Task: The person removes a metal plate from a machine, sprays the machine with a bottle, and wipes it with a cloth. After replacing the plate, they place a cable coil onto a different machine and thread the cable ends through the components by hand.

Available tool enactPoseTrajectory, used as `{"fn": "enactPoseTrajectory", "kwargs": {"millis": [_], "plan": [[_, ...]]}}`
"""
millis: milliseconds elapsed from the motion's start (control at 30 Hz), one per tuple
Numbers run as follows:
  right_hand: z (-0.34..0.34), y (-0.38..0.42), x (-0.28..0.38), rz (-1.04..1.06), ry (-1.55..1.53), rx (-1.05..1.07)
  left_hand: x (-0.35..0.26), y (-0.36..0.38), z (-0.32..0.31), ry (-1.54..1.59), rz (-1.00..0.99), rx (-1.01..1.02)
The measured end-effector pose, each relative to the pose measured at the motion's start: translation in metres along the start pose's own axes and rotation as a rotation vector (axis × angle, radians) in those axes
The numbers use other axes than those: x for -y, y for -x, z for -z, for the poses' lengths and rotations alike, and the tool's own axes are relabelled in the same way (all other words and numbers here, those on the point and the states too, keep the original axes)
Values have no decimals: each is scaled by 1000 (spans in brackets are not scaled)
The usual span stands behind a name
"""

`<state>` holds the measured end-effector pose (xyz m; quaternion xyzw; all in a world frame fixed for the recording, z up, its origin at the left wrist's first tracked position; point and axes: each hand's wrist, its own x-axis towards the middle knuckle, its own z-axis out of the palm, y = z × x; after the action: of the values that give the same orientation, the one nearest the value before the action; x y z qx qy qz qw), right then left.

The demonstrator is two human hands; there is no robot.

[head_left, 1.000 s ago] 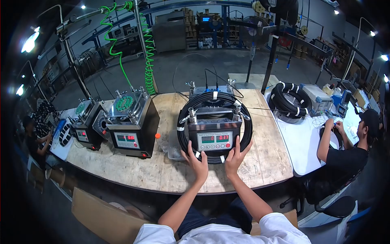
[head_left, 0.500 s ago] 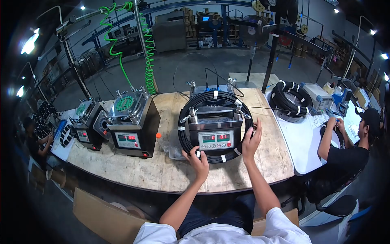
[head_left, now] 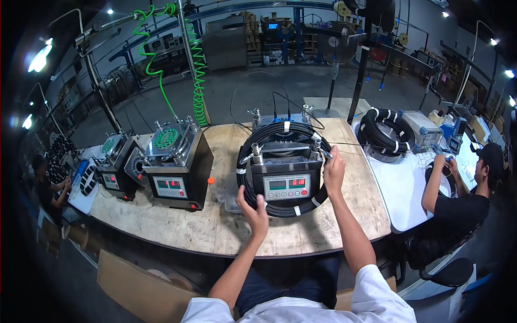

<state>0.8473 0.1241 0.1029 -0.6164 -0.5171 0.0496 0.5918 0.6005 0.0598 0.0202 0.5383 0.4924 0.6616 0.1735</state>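
Note:
A coil of black cable (head_left: 245, 185) with white tape bands is draped around a dark polishing machine (head_left: 258, 177), leaning against its front. The machine's panel (head_left: 287, 187) shows lit red digits, and metal clamps (head_left: 257, 154) stand at its top corners. My left hand (head_left: 254, 214) is at the coil's lower left, thumb and fingers apart, holding nothing. Against the coil's right edge, just beside the right clamp, is my right hand (head_left: 334, 173), its fingers closed on the cable; part of the grip is hidden.
Left stand two similar machines (head_left: 177, 185) with green-topped fixtures. An orange cap (head_left: 210, 181) and clear plastic (head_left: 221, 196) lie between machines. Another cable coil (head_left: 385, 132) rests on the white table (head_left: 388, 188) at right, where a person (head_left: 463, 199) works. Green air hoses (head_left: 198, 91) hang behind.
My left hand has come off the coil's lower edge and moved left, opening. My right hand has shifted upward along the coil's right side. The panel's digits have changed.

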Motion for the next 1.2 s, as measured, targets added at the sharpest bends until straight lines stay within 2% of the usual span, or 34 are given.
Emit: {"fn": "enactPoseTrajectory", "kwargs": {"millis": [67,167,267,367,400,533,633,667,767,800,933,1033,1167,1200], "plan": [[0,1,-4,16,-20,-3,9,-21,0,92,-15,-53],[-2,-1,-8,0,-60,16,11,-62,1,316,129,-17],[0,0,-12,-44,-110,37,21,-109,4,45,-33,65],[-2,0,-12,-83,-179,39,-1,-145,4,267,246,277],[-1,0,-12,-83,-191,41,-9,-149,-1,297,329,281],[2,0,-10,-123,-310,69,-9,-147,-6,247,316,287],[2,-4,-13,-220,-438,109,-10,-146,-9,211,279,239],[12,-8,-17,-321,-411,222,-9,-145,-10,206,269,223],[9,-23,-25,-133,-394,228,-7,-144,-10,214,289,229],[14,-25,-7,-85,-424,243,-6,-144,-10,218,295,231],[36,-51,43,-82,-368,440,-5,-144,-7,251,325,236],[18,-66,43,121,31,470,-2,-144,-7,282,334,262],[-3,-53,45,135,1,237,0,-152,4,319,326,420],[-7,-53,37,173,-64,190,5,-157,6,237,228,419]]}}
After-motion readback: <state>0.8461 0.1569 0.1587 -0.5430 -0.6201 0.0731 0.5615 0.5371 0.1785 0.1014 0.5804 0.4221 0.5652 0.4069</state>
